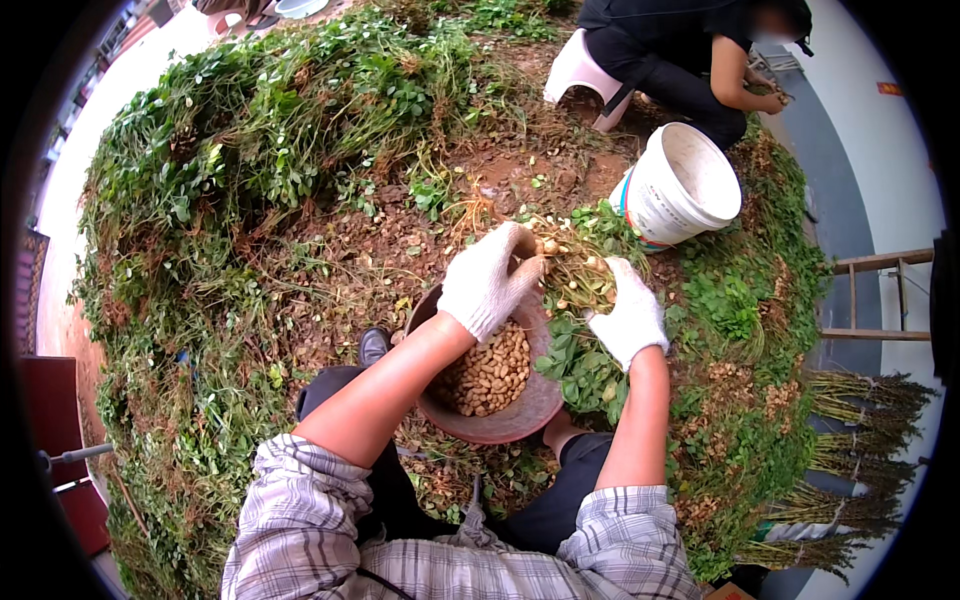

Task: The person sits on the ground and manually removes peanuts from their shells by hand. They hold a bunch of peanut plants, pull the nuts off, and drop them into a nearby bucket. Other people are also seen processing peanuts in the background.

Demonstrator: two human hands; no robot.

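Observation:
A bunch of uprooted peanut plants (574, 274) with pods on its roots is between my two hands, over the right rim of a basin. My right hand (630, 311), in a white knitted glove, grips the stems, with green leaves hanging below it. My left hand (491, 281), gloved alike, has thumb and fingers closed on pods at the bunch's left side. Beneath my left hand and forearm stands a reddish plastic basin (544, 390), partly filled with loose peanuts in the shell (491, 375).
A white plastic bucket (660, 199) leans ahead on the right. Beyond it a co-worker (675, 60) sits on a pink stool (581, 71). Heaped peanut plants (247, 150) lie left and ahead, more at right. A wooden ladder (874, 334) and tied dry bundles (840, 450) are by the wall.

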